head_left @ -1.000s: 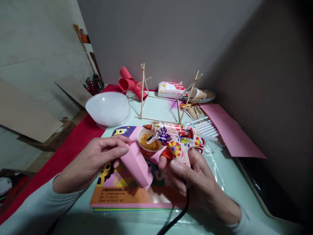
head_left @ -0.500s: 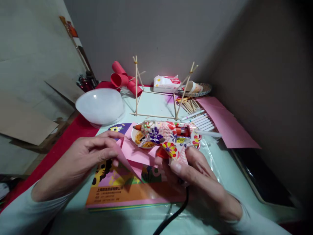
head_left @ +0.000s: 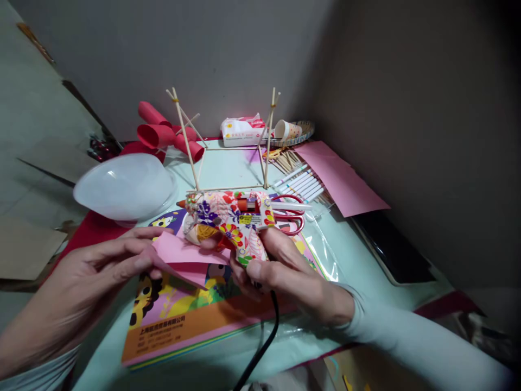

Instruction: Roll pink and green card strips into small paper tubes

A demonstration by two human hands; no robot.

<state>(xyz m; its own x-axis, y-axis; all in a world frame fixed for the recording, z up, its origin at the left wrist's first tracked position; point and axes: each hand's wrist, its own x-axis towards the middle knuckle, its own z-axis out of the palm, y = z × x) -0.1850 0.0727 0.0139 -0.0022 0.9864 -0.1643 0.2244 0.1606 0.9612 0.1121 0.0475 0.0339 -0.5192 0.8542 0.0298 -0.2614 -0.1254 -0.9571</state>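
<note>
My left hand [head_left: 122,260] pinches the left edge of a folded piece of pink paper [head_left: 183,252]. My right hand [head_left: 280,269] is wrapped around the handle of a flower-patterned hot glue gun [head_left: 232,214]. Its orange nozzle points left, above the paper, and a clear glue stick [head_left: 291,206] sticks out of its back. A black cord hangs from the handle. Beneath the hands lies a colourful printed pad of paper [head_left: 163,331]. Behind the glue gun are a small bowl of rubber bands [head_left: 207,232], partly hidden, and red-handled scissors [head_left: 299,224].
A frame of wooden sticks [head_left: 185,138] stands behind the hands. Around it are a white plastic bowl [head_left: 124,184], red paper tubes [head_left: 152,133], a tissue pack [head_left: 243,131], markers [head_left: 303,184], and pink sheets [head_left: 344,182]. At the right lies a black flat device [head_left: 391,247].
The view has swung to the right, so the table's things appear farther left. Both hands keep their hold on the pink paper and the glue gun. The red scissor handles now show behind the gun.
</note>
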